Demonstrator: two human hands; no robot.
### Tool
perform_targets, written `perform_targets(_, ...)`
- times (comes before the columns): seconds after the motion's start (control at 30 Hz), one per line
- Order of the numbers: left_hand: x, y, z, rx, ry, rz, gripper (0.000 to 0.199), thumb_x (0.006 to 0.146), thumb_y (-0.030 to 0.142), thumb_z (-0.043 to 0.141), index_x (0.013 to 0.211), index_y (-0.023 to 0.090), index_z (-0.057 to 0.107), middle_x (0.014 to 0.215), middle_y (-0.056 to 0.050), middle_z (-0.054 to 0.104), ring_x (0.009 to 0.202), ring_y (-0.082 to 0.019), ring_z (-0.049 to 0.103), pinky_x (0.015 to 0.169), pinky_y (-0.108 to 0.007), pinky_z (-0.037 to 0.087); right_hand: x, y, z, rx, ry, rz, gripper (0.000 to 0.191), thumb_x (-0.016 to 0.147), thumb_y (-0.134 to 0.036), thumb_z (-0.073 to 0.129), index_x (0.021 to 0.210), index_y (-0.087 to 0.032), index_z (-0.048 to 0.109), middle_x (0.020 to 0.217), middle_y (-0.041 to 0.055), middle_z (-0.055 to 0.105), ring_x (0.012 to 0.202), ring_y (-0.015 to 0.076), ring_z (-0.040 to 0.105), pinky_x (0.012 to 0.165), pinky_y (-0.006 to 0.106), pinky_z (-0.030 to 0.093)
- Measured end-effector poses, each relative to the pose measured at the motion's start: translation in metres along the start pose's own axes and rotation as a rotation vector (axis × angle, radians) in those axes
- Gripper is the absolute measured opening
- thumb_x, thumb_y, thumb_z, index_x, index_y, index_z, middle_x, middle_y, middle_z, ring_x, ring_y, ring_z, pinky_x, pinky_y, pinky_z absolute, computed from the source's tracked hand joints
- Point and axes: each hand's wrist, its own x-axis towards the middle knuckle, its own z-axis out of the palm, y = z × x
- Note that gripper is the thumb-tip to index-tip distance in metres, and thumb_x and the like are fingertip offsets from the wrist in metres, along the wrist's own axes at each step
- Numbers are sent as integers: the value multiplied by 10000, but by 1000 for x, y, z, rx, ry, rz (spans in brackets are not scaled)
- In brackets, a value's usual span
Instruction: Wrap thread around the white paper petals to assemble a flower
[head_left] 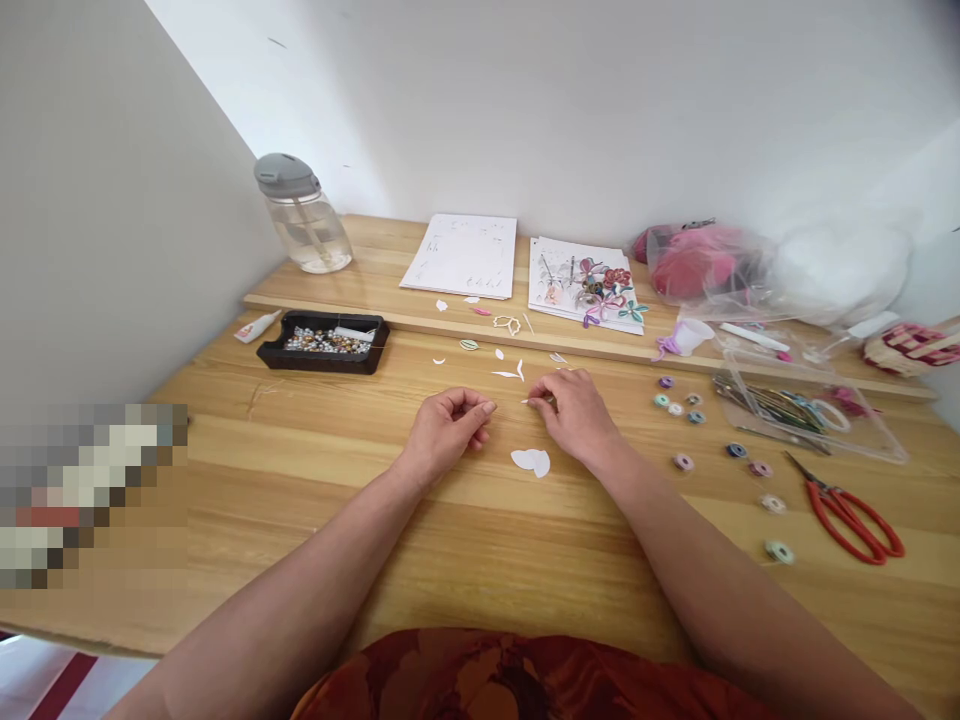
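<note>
Right hand (576, 408) pinches a white sliver (524, 402); left hand (448, 430), fingertips together, shows nothing held; already-cut shapes (529, 460) lie loose towards worktop's (480, 560) front edge.

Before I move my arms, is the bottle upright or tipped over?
Upright: the bottle stands on the raised ledge, with its grey lid at the top.

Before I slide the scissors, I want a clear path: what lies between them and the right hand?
In the head view, spools, dark blue and pinkish ones among them, lie between the right hand and scissors.
</note>
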Motion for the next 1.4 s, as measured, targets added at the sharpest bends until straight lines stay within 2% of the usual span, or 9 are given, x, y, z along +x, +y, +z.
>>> perform_targets(0.2, -1, 1, 1, -1, 9, 14, 334, 702, 431, 790, 768, 143, 634, 609, 26, 587, 485, -76, 538, 461, -187, 437, -2, -6, -1, -39, 7, -43, 99, 902, -143, 566, 829, -197, 608, 916, 96, 652, 914, 269, 519, 841, 398, 422)
perform_targets(0.4, -1, 1, 1, -6, 10, 17, 334, 703, 427, 788, 776, 140, 633, 607, 25, 585, 483, -77, 533, 459, -186, 438, -2, -3, 1, -61, 10, -140, 147, 927, -132, 499, 827, -196, 585, 906, 95, 657, 900, 266, 526, 869, 407, 420)
perform_targets(0.57, -1, 1, 1, -2, 10, 9, 340, 702, 433, 789, 774, 141, 632, 618, 21, 594, 485, -76, 538, 464, -186, 443, -2, -2, 5, 61, 138, -78, 137, 907, -134, 480, 823, -213, 553, 874, 78, 644, 883, 254, 526, 831, 388, 424)
perform_targets(0.7, 0, 0, 0, 3, 13, 24, 355, 700, 450, 791, 790, 140, 645, 626, 12, 608, 490, -82, 548, 464, -189, 452, -1, -7, 1, 286, 236, 28, 91, 917, -226, 500, 848, -211, 558, 829, 47, 635, 788, 203, 547, 769, 348, 435)
perform_targets(0.8, 0, -1, 0, 13, 25, 36, 340, 724, 448, 774, 810, 143, 649, 588, 12, 612, 477, -88, 547, 463, -191, 458, 0, -13, -4, 602, 195, 169, 145, 909, -339, 539, 852, -207, 561, 774, 14, 616, 679, 152, 536, 671, 298, 442)
perform_targets(0.9, -1, 0, 1, 1, 29, 49, 322, 742, 438, 763, 827, 149, 648, 577, 13, 616, 472, -90, 552, 461, -189, 459, -1, -20, -8, 913, 111, 280, 203, 846, -393, 624, 889, -199, 584, 792, 12, 633, 701, 140, 567, 603, 262, 440)
perform_targets(1.03, -3, 3, 4, -70, 20, 37, 316, 749, 421, 758, 841, 144, 636, 572, 4, 624, 484, -92, 561, 474, -184, 469, -6, -34, -15, 1153, -32, 392, 333, 738, -383, 755, 985, -183, 657, 824, 19, 654, 733, 134, 593, 570, 239, 438)
perform_targets(1.2, -7, 6, 7, -173, 20, 32, 309, 729, 384, 782, 834, 126, 649, 645, -4, 642, 521, -87, 582, 497, -184, 492, -14, -50, -16, 1373, -135, 569, 328, 658, -338, 838, 900, -180, 684, 821, 30, 690, 719, 123, 609, 588, 239, 460)
perform_targets(1.4, -10, 5, 9, -240, -16, 20, 296, 749, 374, 783, 852, 124, 663, 704, -18, 677, 569, -87, 608, 526, -183, 509, -18, -60, -10, 1392, -124, 574, 384, 650, -346, 857, 954, -188, 685, 839, 23, 721, 750, 136, 666, 641, 258, 514)
